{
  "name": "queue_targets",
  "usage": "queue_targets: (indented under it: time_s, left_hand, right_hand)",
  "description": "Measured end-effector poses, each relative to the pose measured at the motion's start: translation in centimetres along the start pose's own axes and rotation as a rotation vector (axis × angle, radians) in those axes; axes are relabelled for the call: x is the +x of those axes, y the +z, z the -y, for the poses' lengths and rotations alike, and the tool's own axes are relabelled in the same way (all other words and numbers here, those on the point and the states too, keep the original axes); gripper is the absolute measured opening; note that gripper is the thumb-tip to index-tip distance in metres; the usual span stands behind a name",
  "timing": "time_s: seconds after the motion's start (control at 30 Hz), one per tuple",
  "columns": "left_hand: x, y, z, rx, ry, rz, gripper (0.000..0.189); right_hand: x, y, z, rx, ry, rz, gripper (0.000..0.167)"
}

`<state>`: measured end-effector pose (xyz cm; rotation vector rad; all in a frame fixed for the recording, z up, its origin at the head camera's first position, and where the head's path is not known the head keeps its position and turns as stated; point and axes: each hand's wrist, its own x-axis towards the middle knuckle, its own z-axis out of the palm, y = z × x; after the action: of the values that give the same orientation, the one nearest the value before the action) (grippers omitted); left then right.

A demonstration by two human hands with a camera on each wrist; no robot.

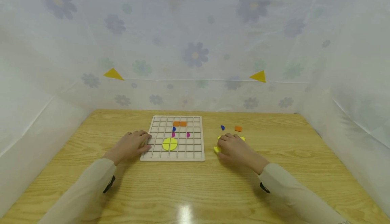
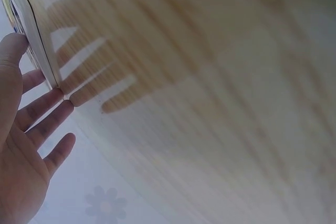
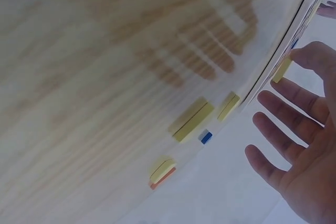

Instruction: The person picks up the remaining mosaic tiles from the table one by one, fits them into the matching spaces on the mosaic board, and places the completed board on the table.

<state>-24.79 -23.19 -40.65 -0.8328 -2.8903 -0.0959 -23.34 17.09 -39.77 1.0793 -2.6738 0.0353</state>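
A pale wooden grid board (image 1: pixel 155 155) lies on the table. My left hand (image 1: pixel 130 145) rests at its left edge, fingers nearly straight and thumb reaching onto the board; in the left wrist view the fingertips touch the rim. To the right of the board, my right hand (image 1: pixel 236 149) pinches a yellow piece (image 3: pixel 282 70) between thumb and index finger, its other fingers spread. On the board lie a yellow disc (image 1: pixel 166 141) of joined pieces, two orange rectangles (image 1: pixel 176 124), a blue half-round (image 1: pixel 174 129) and two magenta half-rounds (image 1: pixel 188 135).
Beyond the right hand lie a loose blue half-round (image 1: pixel 222 128) and an orange rectangle (image 1: pixel 238 129). More yellow pieces (image 3: pixel 193 123) lie on the table, partly covered by that hand in the head view. A flowered white curtain (image 1: pixel 195 92) encloses the wooden table (image 1: pixel 182 183).
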Motion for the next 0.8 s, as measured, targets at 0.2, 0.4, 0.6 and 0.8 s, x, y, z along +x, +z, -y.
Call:
queue_targets:
  time_s: [0.2, 0.4, 0.6, 0.8]
  left_hand:
    - [0.0, -0.3, -0.2, 0.001, -0.004, 0.002, 0.043]
    - [0.0, -0.4, -0.4, -0.002, -0.013, 0.017, 0.042]
    - [0.1, -0.2, -0.4, 0.014, -0.01, 0.011, 0.042]
    - [0.2, -0.1, -0.3, 0.012, -0.009, 0.006, 0.042]
  right_hand:
    - [1.4, 0.3, 0.7, 0.001, -0.013, 0.006, 0.021]
    - [2.9, 0.6, 1.5, 0.009, -0.02, 0.057, 0.022]
    - [4.2, 1.1, 2.4, 0.008, -0.023, 0.088, 0.024]
    - [5.5, 1.3, 3.2, 0.032, -0.038, 0.08, 0.022]
